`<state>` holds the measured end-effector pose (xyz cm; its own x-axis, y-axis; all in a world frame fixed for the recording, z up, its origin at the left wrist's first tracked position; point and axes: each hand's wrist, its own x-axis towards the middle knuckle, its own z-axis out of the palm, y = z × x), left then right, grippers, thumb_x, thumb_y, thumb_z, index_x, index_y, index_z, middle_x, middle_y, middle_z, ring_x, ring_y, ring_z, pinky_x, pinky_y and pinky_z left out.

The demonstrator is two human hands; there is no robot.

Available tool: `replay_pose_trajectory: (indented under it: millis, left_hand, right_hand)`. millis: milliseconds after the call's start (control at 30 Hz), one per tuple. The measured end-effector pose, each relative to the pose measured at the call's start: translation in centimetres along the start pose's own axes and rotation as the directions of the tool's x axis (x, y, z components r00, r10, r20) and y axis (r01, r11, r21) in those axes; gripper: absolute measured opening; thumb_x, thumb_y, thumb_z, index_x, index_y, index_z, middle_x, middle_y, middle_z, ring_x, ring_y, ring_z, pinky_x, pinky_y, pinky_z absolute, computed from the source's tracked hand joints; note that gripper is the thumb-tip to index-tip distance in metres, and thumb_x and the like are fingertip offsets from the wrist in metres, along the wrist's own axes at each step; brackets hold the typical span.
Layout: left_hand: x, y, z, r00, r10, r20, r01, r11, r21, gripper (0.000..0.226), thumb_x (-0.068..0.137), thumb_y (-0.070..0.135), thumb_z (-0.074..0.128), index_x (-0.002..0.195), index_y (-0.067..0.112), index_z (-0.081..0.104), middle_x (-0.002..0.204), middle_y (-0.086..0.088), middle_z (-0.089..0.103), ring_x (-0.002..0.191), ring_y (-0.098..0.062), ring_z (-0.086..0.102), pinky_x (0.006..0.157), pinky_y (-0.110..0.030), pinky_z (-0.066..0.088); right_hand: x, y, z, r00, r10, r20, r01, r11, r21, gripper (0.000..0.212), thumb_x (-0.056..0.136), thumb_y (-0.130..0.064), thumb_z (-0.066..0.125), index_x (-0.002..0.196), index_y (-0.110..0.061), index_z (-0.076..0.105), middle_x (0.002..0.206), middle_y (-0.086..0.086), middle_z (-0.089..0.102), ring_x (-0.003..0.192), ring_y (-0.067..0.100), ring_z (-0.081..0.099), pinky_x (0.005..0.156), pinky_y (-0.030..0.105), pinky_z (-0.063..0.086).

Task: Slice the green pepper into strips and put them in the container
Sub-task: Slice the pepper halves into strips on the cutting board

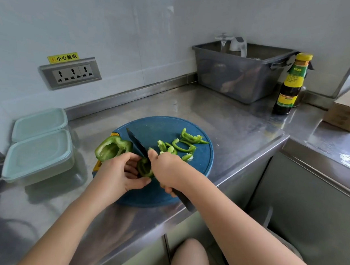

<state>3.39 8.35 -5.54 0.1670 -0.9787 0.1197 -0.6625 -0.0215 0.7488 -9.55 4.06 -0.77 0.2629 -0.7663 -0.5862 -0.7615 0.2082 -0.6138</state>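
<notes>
A round blue cutting board point(149, 127) lies on the steel counter. My left hand point(118, 174) pinches a piece of green pepper point(145, 169) on the board. My right hand point(166, 170) grips the handle of a black knife point(136, 142), its blade resting against that piece. A hollow pepper half point(112, 148) lies at the board's left edge. Several cut green strips point(181, 145) lie on the board's right side. Two pale green lidded containers point(37, 153) stand to the left of the board.
A grey plastic tub point(239, 74) with a kettle in it stands at the back, a dark sauce bottle point(289, 85) beside it. A cardboard box point(344, 114) sits far right. Wall sockets point(71, 73) are at the back left. The counter edge runs just before the board.
</notes>
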Motion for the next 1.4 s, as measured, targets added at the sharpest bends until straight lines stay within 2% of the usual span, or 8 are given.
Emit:
replay_pose_trajectory:
  millis: [267,333,433,567,900,1100,1200,1400]
  left_hand:
    - [0.1,0.2,0.7,0.997,0.040,-0.062,-0.032,0.991,0.130,0.029,0.057,0.032,0.081,0.080,0.024,0.064,0.061,0.013,0.058,0.055,0.000,0.053,0.056,-0.015,0.039]
    - [-0.2,0.4,0.7,0.997,0.059,-0.047,-0.052,0.988,0.145,0.021,0.062,0.024,0.079,0.077,0.024,0.065,0.059,0.012,0.058,0.053,0.002,0.053,0.053,-0.010,0.035]
    - [-0.6,0.5,0.7,0.998,0.066,-0.019,-0.062,0.988,0.140,0.025,0.067,0.019,0.081,0.086,0.025,0.067,0.065,0.011,0.062,0.058,0.001,0.056,0.054,-0.009,0.040]
    - [-0.7,0.1,0.3,1.000,0.013,-0.024,-0.014,0.999,-0.032,0.055,0.062,0.017,0.087,0.109,0.025,0.061,0.086,0.009,0.065,0.074,-0.001,0.063,0.064,-0.010,0.049]
    - [-0.5,-0.2,0.1,0.999,-0.052,0.010,0.053,0.998,-0.024,0.076,0.055,0.029,0.090,0.124,0.026,0.058,0.100,0.008,0.062,0.083,-0.004,0.065,0.070,-0.012,0.052]
    - [-0.6,0.2,0.4,0.997,-0.055,-0.059,0.053,0.998,-0.035,0.063,0.057,0.029,0.089,0.113,0.024,0.061,0.088,0.006,0.067,0.075,0.001,0.063,0.066,-0.012,0.051]
    - [-0.5,0.3,0.7,0.994,-0.048,-0.100,0.046,0.999,-0.024,0.055,0.056,0.029,0.090,0.102,0.025,0.060,0.085,0.004,0.067,0.072,-0.003,0.064,0.068,-0.015,0.051]
    - [-0.5,0.7,0.8,0.998,0.016,-0.056,-0.017,1.000,-0.012,0.038,0.056,0.032,0.090,0.085,0.021,0.067,0.069,0.006,0.062,0.056,0.000,0.053,0.055,-0.009,0.042]
  right_hand:
    - [1.5,-0.3,0.7,0.972,-0.183,-0.145,0.138,0.951,-0.275,0.048,0.100,-0.006,0.033,0.145,-0.009,0.016,0.066,0.013,0.043,0.051,0.021,0.052,0.046,0.032,0.046]
    - [1.6,-0.3,0.8,0.950,-0.275,-0.150,0.217,0.923,-0.317,0.043,0.097,-0.001,0.035,0.139,-0.003,0.024,0.067,0.013,0.048,0.050,0.022,0.052,0.056,0.034,0.051]
    - [1.5,-0.4,0.4,0.975,-0.204,-0.088,0.185,0.966,-0.183,0.038,0.103,-0.028,0.024,0.114,0.001,0.046,0.076,0.017,0.057,0.063,0.029,0.055,0.071,0.038,0.050]
    - [2.3,0.9,-2.0,0.989,-0.085,0.117,0.059,0.976,0.208,0.056,0.093,-0.060,0.025,0.068,-0.013,0.043,0.047,0.000,0.039,0.036,0.014,0.034,0.042,0.020,0.034]
    - [1.0,5.2,-5.9,0.928,-0.253,0.274,0.069,0.839,0.540,0.059,0.089,-0.067,0.033,0.064,-0.015,0.042,0.049,-0.003,0.034,0.034,0.010,0.030,0.033,0.017,0.027]
    - [-1.8,7.0,-1.5,0.907,-0.372,-0.197,0.389,0.920,0.053,0.061,0.092,-0.061,0.032,0.056,-0.012,0.033,0.047,0.001,0.032,0.041,0.018,0.030,0.045,0.026,0.031]
    - [-2.9,8.5,0.8,0.855,-0.447,-0.262,0.417,0.894,-0.163,0.062,0.094,-0.058,0.027,0.056,-0.009,0.026,0.054,0.006,0.029,0.053,0.020,0.027,0.053,0.033,0.027]
    - [-4.3,9.4,2.1,0.842,-0.464,-0.274,0.437,0.886,-0.157,0.060,0.092,-0.061,0.021,0.057,-0.012,0.026,0.055,0.002,0.030,0.053,0.018,0.028,0.052,0.030,0.026]
